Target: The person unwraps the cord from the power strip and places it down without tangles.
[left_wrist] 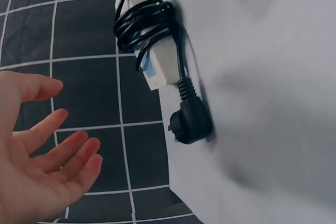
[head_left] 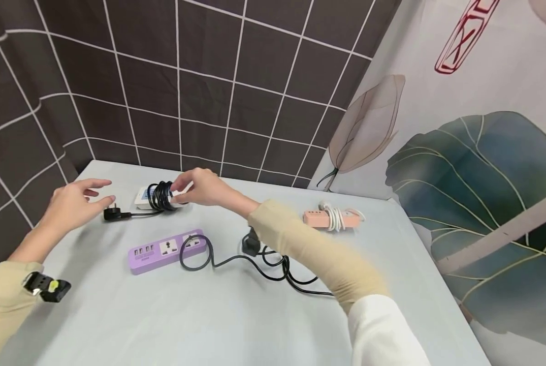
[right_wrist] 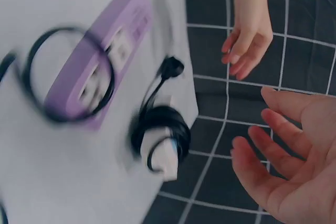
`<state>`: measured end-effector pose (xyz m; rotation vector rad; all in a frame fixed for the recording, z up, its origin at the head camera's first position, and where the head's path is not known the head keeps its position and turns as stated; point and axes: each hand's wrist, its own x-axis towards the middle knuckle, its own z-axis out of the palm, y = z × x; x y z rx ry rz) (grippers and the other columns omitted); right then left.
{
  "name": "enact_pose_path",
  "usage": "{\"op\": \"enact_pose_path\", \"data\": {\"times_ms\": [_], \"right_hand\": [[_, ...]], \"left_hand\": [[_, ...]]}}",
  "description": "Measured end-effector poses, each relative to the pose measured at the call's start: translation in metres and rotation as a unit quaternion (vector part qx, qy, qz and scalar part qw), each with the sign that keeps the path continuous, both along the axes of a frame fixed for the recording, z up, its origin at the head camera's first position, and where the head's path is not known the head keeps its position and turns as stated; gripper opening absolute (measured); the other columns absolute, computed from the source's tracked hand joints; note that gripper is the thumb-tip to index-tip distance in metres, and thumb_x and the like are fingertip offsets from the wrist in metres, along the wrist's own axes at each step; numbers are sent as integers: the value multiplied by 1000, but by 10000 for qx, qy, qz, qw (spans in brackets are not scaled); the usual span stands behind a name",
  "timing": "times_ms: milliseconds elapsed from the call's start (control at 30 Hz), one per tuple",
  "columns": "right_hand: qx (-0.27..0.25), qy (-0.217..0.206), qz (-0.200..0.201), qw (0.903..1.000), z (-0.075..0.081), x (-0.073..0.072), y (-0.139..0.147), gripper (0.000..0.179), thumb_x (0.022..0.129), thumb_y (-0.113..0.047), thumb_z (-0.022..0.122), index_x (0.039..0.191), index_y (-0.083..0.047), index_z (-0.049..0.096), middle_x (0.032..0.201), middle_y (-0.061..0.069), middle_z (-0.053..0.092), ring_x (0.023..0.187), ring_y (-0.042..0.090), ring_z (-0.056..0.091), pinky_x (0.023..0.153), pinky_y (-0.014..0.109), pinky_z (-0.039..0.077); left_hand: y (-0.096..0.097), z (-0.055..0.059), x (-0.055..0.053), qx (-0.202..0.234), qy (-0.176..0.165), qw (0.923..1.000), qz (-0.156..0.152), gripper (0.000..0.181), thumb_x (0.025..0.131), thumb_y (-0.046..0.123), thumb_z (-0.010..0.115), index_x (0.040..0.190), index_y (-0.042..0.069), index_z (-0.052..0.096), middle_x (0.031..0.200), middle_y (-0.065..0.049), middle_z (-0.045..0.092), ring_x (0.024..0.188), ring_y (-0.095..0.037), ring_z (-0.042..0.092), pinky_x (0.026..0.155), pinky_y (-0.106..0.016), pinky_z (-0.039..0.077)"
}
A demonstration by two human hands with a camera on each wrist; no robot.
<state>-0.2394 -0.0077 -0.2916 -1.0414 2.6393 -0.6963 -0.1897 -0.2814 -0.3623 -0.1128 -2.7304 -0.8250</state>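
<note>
A white power strip (head_left: 143, 197) with its black cord (head_left: 161, 196) wound around its middle lies near the table's back edge. The cord's black plug (left_wrist: 191, 120) rests on the table beside one end. My left hand (head_left: 73, 203) hovers by that plug, fingers apart and loosely bent, holding nothing. Near the strip's other end is my right hand (head_left: 204, 187); in the right wrist view its loosely bent fingers (right_wrist: 283, 161) hold nothing and stand apart from the strip. A purple power strip (head_left: 151, 258) lies nearer to me, a loop of its black cord (head_left: 241, 258) over one end.
Farther right, a pink power strip (head_left: 316, 219) has a white cord (head_left: 336, 218) wrapped around it. Another black plug (head_left: 251, 243) lies beside the loose cord, partly under my right forearm. A dark gridded curtain (head_left: 199, 91) hangs behind the table (head_left: 172, 320).
</note>
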Motion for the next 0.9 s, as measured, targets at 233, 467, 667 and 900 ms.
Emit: {"op": "enact_pose_path", "data": {"times_ms": [233,467,667,900], "right_hand": [[186,160,17,9997,-17,-10,-39,26,88,-24,70,111,-14,70,101,-3,73,91,4,63,73,9,40],[581,43,30,9983,-40,-15,-69,25,88,-22,69,112,-15,71,104,-6,72,91,0,62,73,8,37],[913,51,81,9958,-59,-19,-84,25,89,-19,68,114,-16,70,108,-7,72,96,0,62,76,9,40],[1402,178,150,9899,-73,-24,-96,27,90,-18,67,117,-19,69,115,-8,69,106,1,60,85,9,41]], "left_hand": [[-7,7,-20,-331,-61,9982,-491,43,86,18,62,122,-6,58,113,-33,62,95,-48,62,70,-45,45],[-8,8,-41,-823,-266,9889,-1209,42,85,14,63,119,-9,58,112,-33,62,93,-43,65,73,-45,50],[-7,1,-57,-1001,-677,9811,-1512,46,86,15,63,122,-12,55,120,-32,59,99,-44,63,79,-49,51],[-8,-4,-70,-1004,-915,9764,-1678,46,85,14,64,121,-13,54,113,-34,62,99,-45,62,80,-50,51]]}}
